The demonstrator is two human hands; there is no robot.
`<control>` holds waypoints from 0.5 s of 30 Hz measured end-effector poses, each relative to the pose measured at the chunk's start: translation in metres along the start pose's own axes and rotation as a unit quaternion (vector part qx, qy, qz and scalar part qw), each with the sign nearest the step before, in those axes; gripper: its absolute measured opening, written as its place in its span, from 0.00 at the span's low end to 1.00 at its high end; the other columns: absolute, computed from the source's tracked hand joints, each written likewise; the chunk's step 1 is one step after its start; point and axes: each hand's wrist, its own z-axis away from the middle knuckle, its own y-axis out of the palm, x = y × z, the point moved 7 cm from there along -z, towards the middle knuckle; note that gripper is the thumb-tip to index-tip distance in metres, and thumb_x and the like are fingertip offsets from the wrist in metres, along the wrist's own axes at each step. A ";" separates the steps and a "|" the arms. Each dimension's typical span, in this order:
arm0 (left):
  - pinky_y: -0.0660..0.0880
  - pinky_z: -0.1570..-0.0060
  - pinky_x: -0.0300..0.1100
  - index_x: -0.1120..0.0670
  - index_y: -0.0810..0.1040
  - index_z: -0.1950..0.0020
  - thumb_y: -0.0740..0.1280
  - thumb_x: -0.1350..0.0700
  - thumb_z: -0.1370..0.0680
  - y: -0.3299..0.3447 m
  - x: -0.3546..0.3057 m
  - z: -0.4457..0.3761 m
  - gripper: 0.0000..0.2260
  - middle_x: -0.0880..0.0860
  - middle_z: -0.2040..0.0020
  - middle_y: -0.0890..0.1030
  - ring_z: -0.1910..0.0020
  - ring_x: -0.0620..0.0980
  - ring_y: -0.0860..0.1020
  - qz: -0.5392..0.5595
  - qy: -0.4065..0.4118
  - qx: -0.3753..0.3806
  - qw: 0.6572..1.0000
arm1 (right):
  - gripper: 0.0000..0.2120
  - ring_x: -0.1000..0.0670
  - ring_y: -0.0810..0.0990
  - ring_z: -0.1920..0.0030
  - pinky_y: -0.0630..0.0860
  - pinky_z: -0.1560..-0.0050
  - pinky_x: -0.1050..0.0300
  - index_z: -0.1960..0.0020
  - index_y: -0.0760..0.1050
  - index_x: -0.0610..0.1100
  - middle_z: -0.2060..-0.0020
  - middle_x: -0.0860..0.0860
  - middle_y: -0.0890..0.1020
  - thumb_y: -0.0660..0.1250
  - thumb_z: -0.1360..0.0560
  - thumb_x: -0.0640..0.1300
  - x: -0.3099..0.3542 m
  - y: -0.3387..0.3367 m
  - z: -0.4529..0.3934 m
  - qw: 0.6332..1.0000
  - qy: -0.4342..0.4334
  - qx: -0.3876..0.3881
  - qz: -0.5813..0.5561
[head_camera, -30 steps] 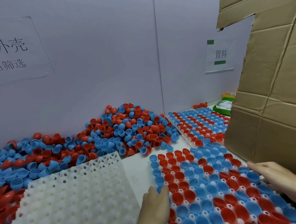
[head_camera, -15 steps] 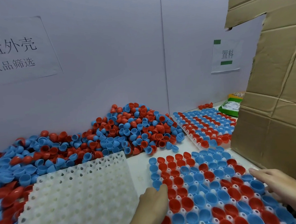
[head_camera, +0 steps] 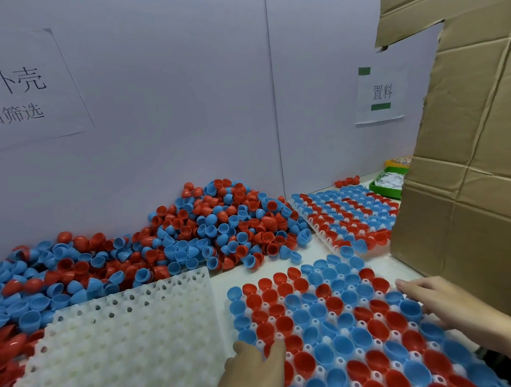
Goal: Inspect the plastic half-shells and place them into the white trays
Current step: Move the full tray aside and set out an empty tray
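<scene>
Both hands lie flat, fingers straight, gripping nothing: left hand (head_camera: 254, 371) on the filled tray's (head_camera: 333, 333) near-left edge, right hand (head_camera: 437, 304) on its right edge.

white table (head_camera: 241, 273) | on it: loose shell pile (head_camera: 220, 226), 1 empty tray (head_camera: 123, 347), 2 filled trays (head_camera: 332, 315), green bin (head_camera: 388, 185)

cardboard sheet (head_camera: 472, 148) upright at right | green bin (head_camera: 388, 185) behind it | paper signs (head_camera: 381, 94) on wall
</scene>
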 end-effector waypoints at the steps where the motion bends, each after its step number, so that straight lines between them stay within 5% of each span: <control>1: 0.65 0.29 0.43 0.55 0.54 0.21 0.48 0.35 0.17 -0.001 0.001 0.001 0.32 0.54 0.22 0.64 0.27 0.50 0.67 -0.005 -0.004 -0.002 1.000 | 0.15 0.52 0.80 0.55 0.78 0.63 0.57 0.55 0.79 0.52 0.53 0.50 0.83 0.59 0.21 0.59 0.001 0.001 -0.001 1.000 -0.001 0.003 0.005; 3: 0.64 0.30 0.41 0.56 0.51 0.20 0.48 0.35 0.17 -0.001 0.003 0.002 0.33 0.54 0.21 0.63 0.26 0.49 0.67 -0.010 -0.005 -0.004 1.000 | 0.18 0.47 0.81 0.54 0.81 0.57 0.51 0.54 0.81 0.49 0.50 0.44 0.83 0.60 0.20 0.60 0.002 0.003 -0.002 1.000 0.003 0.013 0.015; 6: 0.66 0.33 0.39 0.54 0.54 0.22 0.48 0.37 0.17 -0.003 0.004 0.002 0.29 0.52 0.23 0.67 0.28 0.48 0.69 -0.002 0.013 -0.018 1.000 | 0.18 0.46 0.82 0.52 0.81 0.47 0.44 0.53 0.82 0.49 0.52 0.47 0.84 0.59 0.20 0.59 -0.001 0.003 -0.004 1.000 0.013 0.014 0.011; 15: 0.66 0.35 0.37 0.49 0.61 0.27 0.47 0.39 0.15 0.001 0.001 -0.007 0.21 0.49 0.29 0.71 0.35 0.45 0.72 -0.020 0.058 0.002 0.998 | 0.18 0.45 0.81 0.51 0.78 0.57 0.53 0.47 0.79 0.46 0.51 0.46 0.82 0.60 0.20 0.59 -0.018 -0.010 0.003 0.997 0.077 0.002 -0.016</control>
